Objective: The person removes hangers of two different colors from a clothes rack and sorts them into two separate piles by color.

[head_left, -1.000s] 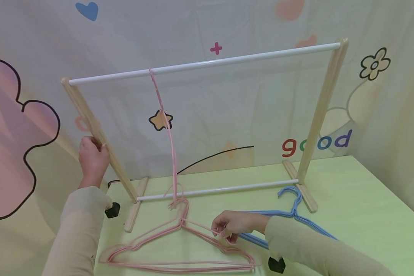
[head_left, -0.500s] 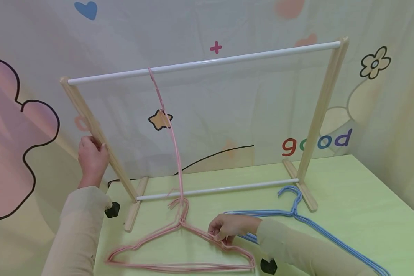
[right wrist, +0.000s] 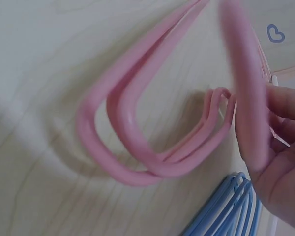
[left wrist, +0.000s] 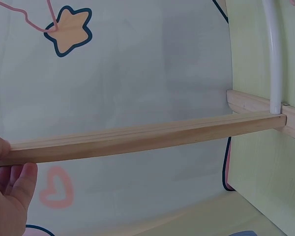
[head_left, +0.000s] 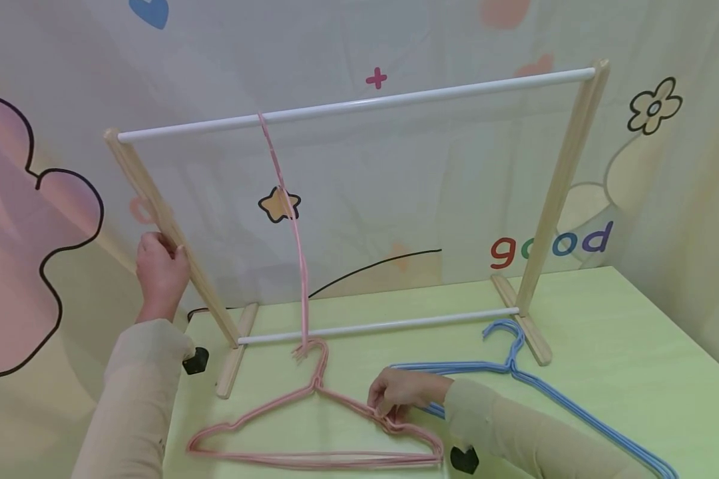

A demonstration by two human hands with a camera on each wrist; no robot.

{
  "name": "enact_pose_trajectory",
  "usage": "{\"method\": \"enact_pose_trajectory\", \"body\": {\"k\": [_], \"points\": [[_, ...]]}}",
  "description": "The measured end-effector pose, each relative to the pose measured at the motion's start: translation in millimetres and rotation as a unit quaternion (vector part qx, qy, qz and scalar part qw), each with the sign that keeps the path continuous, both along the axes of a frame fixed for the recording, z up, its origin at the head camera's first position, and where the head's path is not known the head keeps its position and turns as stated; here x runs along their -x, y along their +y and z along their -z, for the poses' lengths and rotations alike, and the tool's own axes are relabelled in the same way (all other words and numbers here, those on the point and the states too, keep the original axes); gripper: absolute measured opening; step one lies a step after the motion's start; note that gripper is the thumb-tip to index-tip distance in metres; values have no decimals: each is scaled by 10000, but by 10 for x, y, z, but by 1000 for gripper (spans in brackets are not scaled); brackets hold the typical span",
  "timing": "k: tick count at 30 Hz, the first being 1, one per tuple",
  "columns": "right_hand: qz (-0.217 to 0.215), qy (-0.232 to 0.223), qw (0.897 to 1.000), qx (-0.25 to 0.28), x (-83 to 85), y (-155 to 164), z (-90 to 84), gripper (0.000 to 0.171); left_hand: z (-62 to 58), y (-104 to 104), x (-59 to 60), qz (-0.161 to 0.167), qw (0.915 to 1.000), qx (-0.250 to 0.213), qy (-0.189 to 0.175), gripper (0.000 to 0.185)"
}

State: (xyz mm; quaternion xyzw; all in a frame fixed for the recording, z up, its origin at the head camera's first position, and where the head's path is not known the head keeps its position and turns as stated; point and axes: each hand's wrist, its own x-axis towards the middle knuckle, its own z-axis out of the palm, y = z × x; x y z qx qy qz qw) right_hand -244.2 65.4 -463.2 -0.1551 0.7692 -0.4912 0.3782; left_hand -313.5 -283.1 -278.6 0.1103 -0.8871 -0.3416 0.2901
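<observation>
Two bare hands, left hand (head_left: 160, 269), right hand (head_left: 403, 394), long beige sleeves (head_left: 133, 392) down to both wrists

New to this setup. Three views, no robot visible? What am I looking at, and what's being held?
There is no machine here: a person works with two bare hands and wears three cameras. The wide picture comes from the head and looks down at the table. The other two come from the wrists, each close to its own hand.

On the pale green table stands a small wooden rack with a white top rail and a lower rail. One pink hanger hangs from the top rail. A stack of pink hangers lies flat in front, with a stack of blue hangers to its right.

The left hand grips the rack's left wooden post. The right hand pinches one arm of a pink hanger in the stack; the right wrist view shows that wire between its fingers.
</observation>
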Motion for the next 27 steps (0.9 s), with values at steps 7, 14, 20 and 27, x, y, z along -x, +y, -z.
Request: {"method": "enact_pose_trajectory", "body": {"k": [7, 14, 20, 27], "points": [[29, 313, 9994, -122, 4, 29, -41, 12, -8, 6, 9, 18, 10000, 5, 15, 31], [-220, 791, 9966, -2, 35, 52, -167, 5, -2, 6, 4, -9, 10000, 20, 32, 30], [-289, 1217, 9921, 63, 85, 47, -393, 8, -1, 10, 4, -10, 10000, 44, 72, 30], [186, 1634, 9824, 883, 169, -31, -869, 9, -4, 5, -11, -6, 10000, 10, -48, 30]]}}
